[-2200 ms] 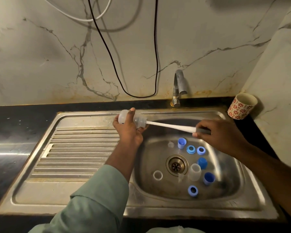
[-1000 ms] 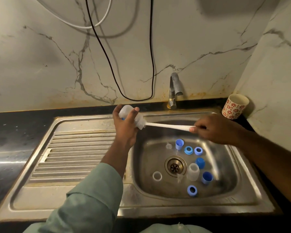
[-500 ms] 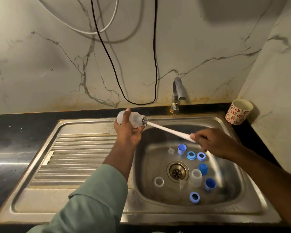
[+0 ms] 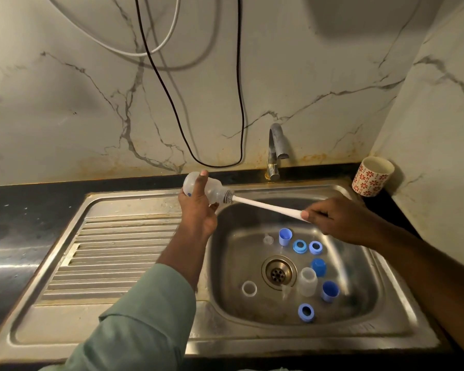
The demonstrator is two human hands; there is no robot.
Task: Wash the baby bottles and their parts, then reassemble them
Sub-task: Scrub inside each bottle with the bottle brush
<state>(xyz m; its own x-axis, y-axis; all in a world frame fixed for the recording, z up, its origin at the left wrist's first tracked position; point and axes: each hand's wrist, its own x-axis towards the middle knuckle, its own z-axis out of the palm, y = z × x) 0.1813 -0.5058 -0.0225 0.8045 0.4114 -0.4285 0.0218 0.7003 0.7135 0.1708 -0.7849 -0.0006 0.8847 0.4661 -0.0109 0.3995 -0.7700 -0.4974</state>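
Left hand (image 4: pixel 198 210) grips the bottle (image 4: pixel 206 190) sideways over the sink (image 4: pixel 150 202) — mouth facing right; right hand (image 4: pixel 335 218) clasps the brush (image 4: pixel 265 206) handle, bristles at the neck for scrubbing.

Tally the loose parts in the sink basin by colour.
Blue: 6, first one
Clear or white: 4, first one
Total: 10
The clear bottle being brushed over the sink is not counted.

Veined marble wall (image 4: pixel 319 62), black counter (image 4: pixel 24 210), dim light, possibly rust-stained joint.
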